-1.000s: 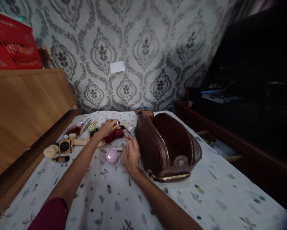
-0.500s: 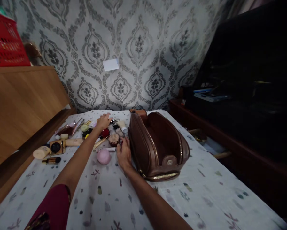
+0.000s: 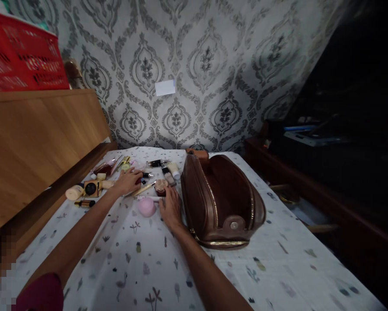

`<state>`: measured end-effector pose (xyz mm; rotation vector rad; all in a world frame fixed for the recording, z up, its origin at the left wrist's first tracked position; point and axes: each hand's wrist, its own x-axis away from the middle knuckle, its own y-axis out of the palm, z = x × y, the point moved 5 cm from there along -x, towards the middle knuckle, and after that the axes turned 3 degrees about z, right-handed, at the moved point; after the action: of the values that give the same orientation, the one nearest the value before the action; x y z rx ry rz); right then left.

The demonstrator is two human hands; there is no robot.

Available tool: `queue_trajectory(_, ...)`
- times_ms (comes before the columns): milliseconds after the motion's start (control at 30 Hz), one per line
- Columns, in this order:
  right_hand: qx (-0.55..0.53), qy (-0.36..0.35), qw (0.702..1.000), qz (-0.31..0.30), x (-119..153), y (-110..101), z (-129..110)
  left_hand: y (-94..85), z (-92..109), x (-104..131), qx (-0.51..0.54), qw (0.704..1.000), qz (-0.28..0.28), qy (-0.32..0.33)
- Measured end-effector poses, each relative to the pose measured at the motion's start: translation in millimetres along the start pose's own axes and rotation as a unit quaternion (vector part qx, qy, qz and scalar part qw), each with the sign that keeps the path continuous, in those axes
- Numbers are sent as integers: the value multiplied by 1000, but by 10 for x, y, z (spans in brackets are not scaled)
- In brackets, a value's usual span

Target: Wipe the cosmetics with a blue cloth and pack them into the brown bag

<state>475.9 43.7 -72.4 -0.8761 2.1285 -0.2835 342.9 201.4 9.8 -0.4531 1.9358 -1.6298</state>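
The round compact (image 3: 161, 185) lies at the fingertips of the person's right hand (image 3: 171, 207), loosely bent; the left hand (image 3: 129, 180) curls down near a slim tan stick (image 3: 146, 188) (whether either grips anything, one cannot tell). Rightward, the unzipped brown bag (image 3: 198, 203) stands on patterned cloth (image 3: 129, 248).

Head-worn view, forward and down.

Red basket (image 3: 27, 65) on wooden furniture (image 3: 45, 129), white rectangle (image 3: 165, 88) on patterned wallpaper (image 3: 207, 65)
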Motion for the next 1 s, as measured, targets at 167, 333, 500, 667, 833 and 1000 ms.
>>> queue_trajectory(167,-14,2,1000,0,1,-24,14,-24,-331,229,-26,999,-6,-20)
queue_trajectory(333,-41,27,999,8,-29,-62,59,-32,-485,547,-60,996,-3,-64)
queue_trajectory(500,-56,46,997,10,-53,-114,42,-23,-345,735,-77,992,31,-94)
queue_trajectory(667,-43,47,998,-11,-64,-139,-12,110,-151,542,-30,998,34,-46)
queue_trajectory(833,-50,48,998,-3,-75,-155,-17,110,-222,235,29,997,53,-43)
queue_trajectory(1000,-59,57,997,7,-86,-156,13,-270,-343,172,98,979,166,-72)
